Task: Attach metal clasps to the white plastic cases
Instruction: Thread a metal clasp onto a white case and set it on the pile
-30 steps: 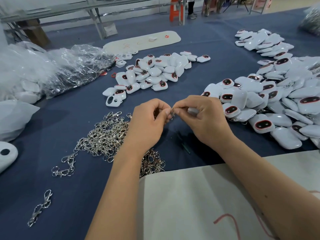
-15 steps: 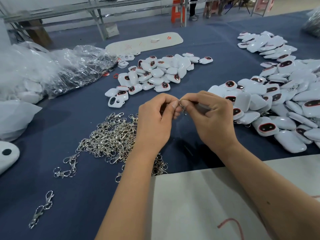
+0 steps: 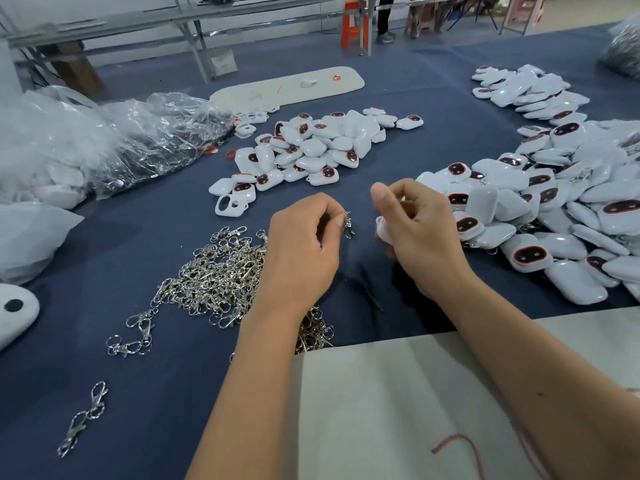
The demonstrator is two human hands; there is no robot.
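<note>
- Clasp [image 3: 348, 224]: pinched at the left hand's [image 3: 300, 251] fingertips, hanging above the blue cloth [image 3: 145, 393], a small gap from the right hand.
- Case [image 3: 381, 230]: white, gripped in the curled right hand [image 3: 417, 230], mostly hidden.
- Clasp pile [image 3: 214, 282]: on the cloth, left of the left hand.
- Case heaps: one behind the hands [image 3: 311, 147], a larger one on the right [image 3: 554, 202].
</note>
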